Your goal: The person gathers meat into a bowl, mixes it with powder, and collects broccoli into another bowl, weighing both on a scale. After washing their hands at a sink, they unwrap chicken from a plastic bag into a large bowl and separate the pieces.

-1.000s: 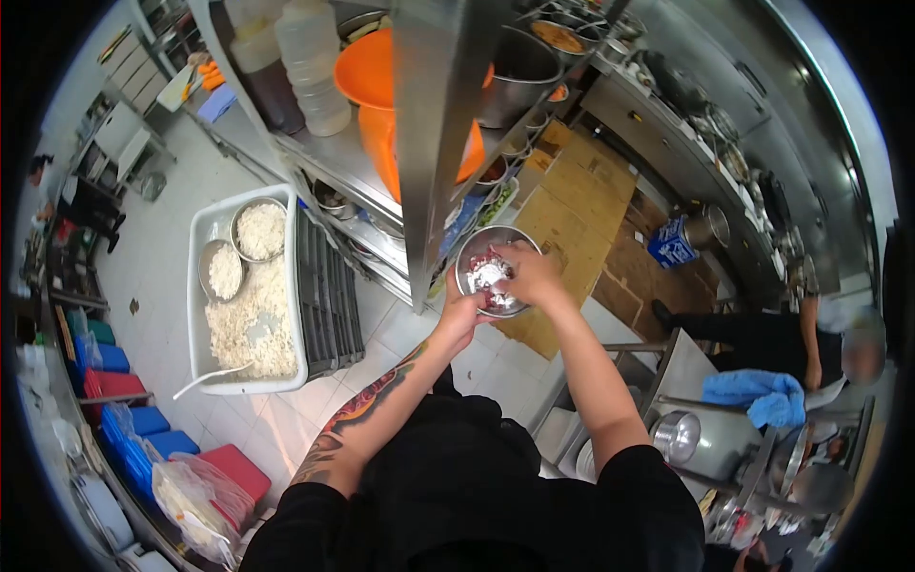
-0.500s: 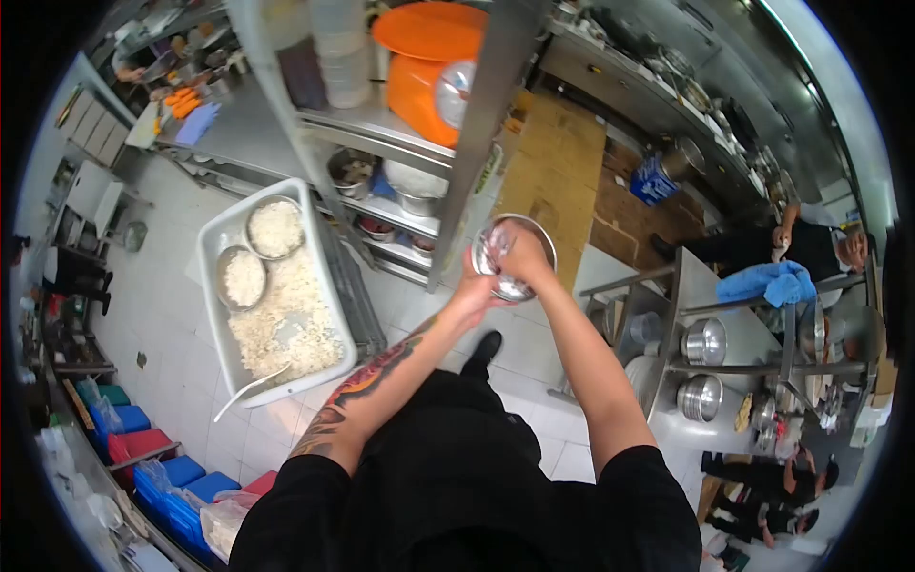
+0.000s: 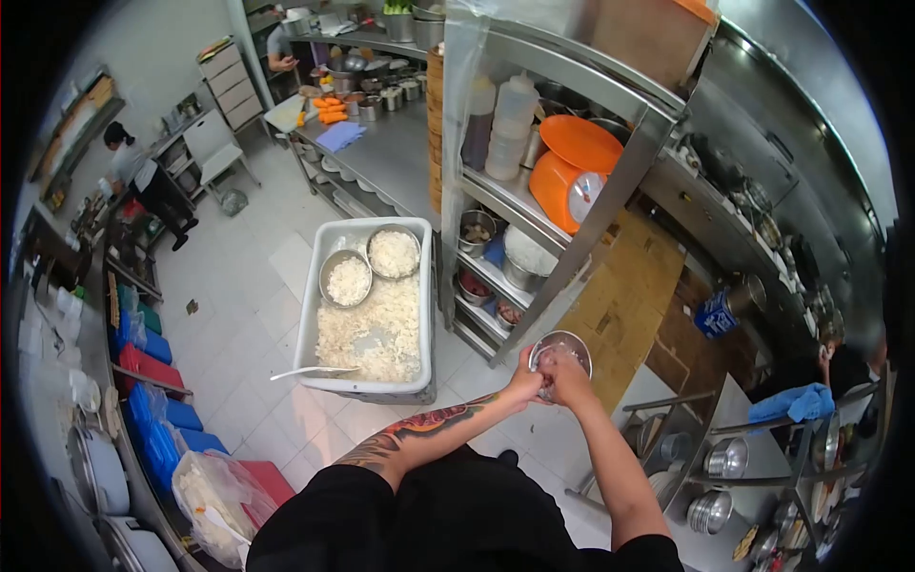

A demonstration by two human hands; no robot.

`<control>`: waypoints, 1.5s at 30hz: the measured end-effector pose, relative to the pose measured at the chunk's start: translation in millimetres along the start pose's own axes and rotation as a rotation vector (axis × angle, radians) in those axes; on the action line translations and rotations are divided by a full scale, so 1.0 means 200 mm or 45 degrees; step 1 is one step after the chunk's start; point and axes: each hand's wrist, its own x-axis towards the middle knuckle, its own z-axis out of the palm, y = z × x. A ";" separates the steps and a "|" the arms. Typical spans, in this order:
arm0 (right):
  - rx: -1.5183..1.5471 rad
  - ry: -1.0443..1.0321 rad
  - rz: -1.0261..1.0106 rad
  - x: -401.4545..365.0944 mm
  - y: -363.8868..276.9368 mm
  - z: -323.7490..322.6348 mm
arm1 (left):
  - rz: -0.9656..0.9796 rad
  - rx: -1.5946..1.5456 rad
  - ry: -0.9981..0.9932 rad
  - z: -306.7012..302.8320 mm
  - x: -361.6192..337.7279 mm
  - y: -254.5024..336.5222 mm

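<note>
In front of my body I hold a shiny metal bowl [image 3: 579, 343]. My left hand [image 3: 523, 383] is closed on its near left side. My right hand [image 3: 566, 375] reaches down into the bowl; its fingers are partly hidden inside, and I cannot make out whether they hold anything. What lies in the bowl is mostly covered by this hand. To the left stands a large white tub [image 3: 310, 315] with loose cooked rice [image 3: 372, 329] in its bottom. Two round metal bowls of rice, a farther one [image 3: 394, 254] and a nearer one [image 3: 347, 280], sit in it. A long-handled spoon [image 3: 310, 371] rests across its near rim.
A metal shelf rack [image 3: 534, 214] with an orange scale [image 3: 562, 186] rises ahead. At right is a steel table [image 3: 720, 405] with stacked bowls [image 3: 710, 512] and a blue cloth [image 3: 793, 404]. Lidded bins [image 3: 157, 367] line the left. Other people stand farther off.
My view has turned left, so the tub, rack and bowl appear farther right. My left hand still holds the bowl, and my right hand is still inside it.
</note>
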 end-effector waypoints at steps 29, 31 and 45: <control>0.113 0.057 0.362 -0.51 0.46 -0.38 | -0.007 -0.093 -0.145 0.75 -0.13 -0.27; -0.006 0.197 0.311 -0.50 0.47 -0.35 | -0.014 -0.131 -0.158 0.73 -0.08 -0.26; 0.585 -0.128 0.014 -0.19 0.56 -0.48 | -0.111 -0.063 -0.184 0.45 0.16 0.02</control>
